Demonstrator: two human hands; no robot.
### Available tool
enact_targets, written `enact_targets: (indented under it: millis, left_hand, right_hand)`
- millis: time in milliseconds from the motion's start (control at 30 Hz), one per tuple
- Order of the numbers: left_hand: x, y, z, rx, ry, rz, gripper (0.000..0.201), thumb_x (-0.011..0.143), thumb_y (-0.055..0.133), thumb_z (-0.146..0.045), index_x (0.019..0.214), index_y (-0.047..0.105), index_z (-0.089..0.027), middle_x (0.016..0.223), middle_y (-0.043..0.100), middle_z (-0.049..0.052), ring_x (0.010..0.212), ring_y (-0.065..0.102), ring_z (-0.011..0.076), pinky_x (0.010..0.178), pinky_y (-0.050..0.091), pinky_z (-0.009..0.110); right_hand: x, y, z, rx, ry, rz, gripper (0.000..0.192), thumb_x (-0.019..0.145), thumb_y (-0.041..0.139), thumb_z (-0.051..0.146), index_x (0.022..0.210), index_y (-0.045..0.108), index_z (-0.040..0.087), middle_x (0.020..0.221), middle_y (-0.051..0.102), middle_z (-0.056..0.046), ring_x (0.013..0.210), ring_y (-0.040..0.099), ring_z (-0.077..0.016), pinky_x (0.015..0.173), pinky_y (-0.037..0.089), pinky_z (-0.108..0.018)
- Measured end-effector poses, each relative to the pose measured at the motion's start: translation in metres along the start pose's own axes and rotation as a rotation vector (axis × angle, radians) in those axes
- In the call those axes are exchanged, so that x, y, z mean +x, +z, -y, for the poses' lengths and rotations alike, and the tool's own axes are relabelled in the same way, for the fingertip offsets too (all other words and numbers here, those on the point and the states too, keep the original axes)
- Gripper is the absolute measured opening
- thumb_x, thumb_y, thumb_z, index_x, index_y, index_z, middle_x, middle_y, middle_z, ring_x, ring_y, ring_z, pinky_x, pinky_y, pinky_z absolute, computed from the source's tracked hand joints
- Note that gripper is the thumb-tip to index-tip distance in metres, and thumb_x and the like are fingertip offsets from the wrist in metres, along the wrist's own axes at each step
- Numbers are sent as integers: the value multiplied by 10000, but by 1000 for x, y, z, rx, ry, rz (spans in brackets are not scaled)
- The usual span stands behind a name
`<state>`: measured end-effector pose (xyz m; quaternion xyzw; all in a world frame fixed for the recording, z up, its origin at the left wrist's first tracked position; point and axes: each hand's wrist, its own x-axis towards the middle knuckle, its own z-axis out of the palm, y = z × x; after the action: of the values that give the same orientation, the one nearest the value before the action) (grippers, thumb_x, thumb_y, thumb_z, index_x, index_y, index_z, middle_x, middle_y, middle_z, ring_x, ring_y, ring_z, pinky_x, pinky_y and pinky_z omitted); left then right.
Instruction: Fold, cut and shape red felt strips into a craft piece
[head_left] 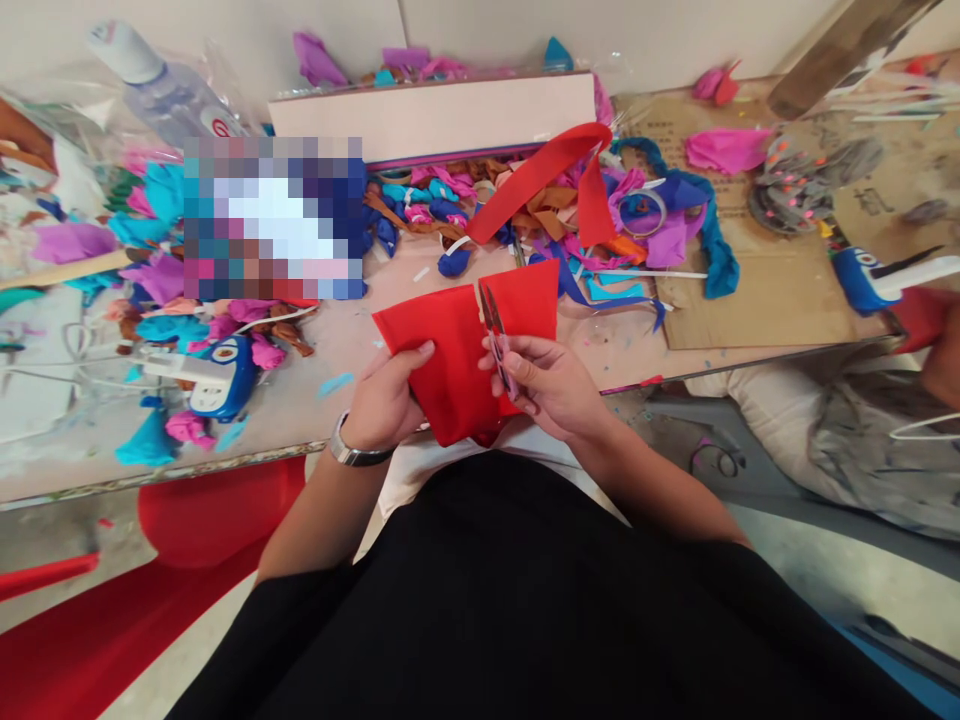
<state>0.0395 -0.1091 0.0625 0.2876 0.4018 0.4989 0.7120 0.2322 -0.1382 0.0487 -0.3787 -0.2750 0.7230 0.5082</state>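
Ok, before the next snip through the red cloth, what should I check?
1. Left hand grips the red cloth: ok.
2. Scissors in the right hand, blades in the cut: ok.
3. Left fingers away from the blades: ok.
4. Cloth flat along the cut line: cannot tell, the lower part is bunched.
5. Red strip on the table away from the blades: ok.

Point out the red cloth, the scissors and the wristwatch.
red cloth (450,350), head view, flat middle of the cloth.
scissors (491,310), head view, blades over the cloth.
wristwatch (352,452), head view, metal band.
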Motion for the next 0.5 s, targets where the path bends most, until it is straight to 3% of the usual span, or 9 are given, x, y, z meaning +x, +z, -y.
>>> enact_targets:
  millis: [133,267,400,500]
  left_hand:
    - [12,2,1,-25,-50,49,291,841,774,-323,1079,777,-155,1263,809,145,1396,665,428,1171,591,600]
    - [20,-2,-5,-17,-61,105,372,886,724,-363,1210,771,-186,1407,756,126,1452,623,423,1187,579,615]
    - [24,-7,-25,28,49,50,340,878,727,-350,1198,770,-244,1405,760,67,1488,592,420,1207,557,645]
    - [21,2,-53,61,196,52,312,885,710,-318,1188,767,-275,1304,801,30,1552,531,377,1259,517,632]
  right_hand:
    - [24,-12,-2,34,-1,18,444,760,966,511,1052,827,206,954,804,-44,650,652,-102,382,229,-187]
    - [42,-25,-10,65,-1,-27,421,762,963,508,1024,818,212,971,795,-30,672,647,-98,436,319,-193]
    - [52,-32,-18,73,11,-53,389,771,965,455,1049,822,224,989,805,-24,735,674,-116,583,488,-230]
    - [55,-32,-22,101,-6,-74,344,781,962,420,1027,825,223,1002,813,-30,798,689,-133,698,550,-257]
